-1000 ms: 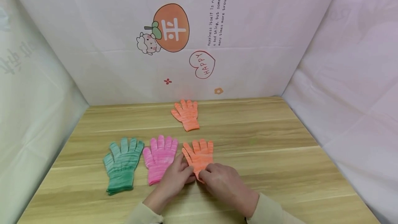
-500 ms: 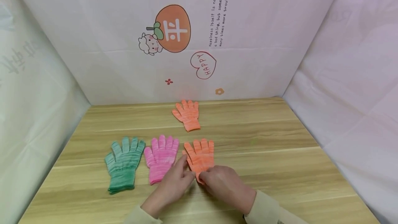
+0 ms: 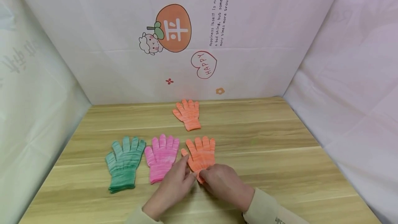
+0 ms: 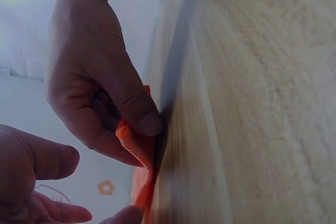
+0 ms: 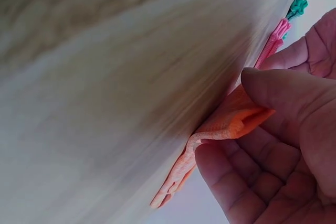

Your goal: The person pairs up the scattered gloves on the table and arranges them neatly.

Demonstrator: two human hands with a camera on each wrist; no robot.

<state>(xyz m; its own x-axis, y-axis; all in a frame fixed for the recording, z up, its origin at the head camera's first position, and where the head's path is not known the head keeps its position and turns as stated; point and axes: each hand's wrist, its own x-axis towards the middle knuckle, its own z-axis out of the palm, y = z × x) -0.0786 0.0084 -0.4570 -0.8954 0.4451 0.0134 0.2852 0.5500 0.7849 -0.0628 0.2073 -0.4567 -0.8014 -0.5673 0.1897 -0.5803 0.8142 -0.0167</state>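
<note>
In the head view, an orange knit glove [image 3: 202,156] lies on the table with its fingers pointing away from me. My right hand [image 3: 225,184] pinches its cuff between thumb and fingers; the right wrist view shows the cuff opening [image 5: 252,121] lifted in that grip. At the glove's left side, my left hand [image 3: 174,182] touches it near the glove's thumb with fairly straight fingers, partly covering that thumb. A pink glove [image 3: 161,158] lies just left, close by my left hand. Farther left is a green glove [image 3: 124,163].
Another orange glove [image 3: 188,115] lies at the back of the wood-grain table [image 3: 264,141]. A white printed cloth [image 3: 248,44] stands upright behind the table. Pale cloth walls close off both sides.
The orange glove's thumb now spreads farther from its fingers. My left hand has shifted slightly down along the glove's side, while my right hand keeps pinching the cuff.
</note>
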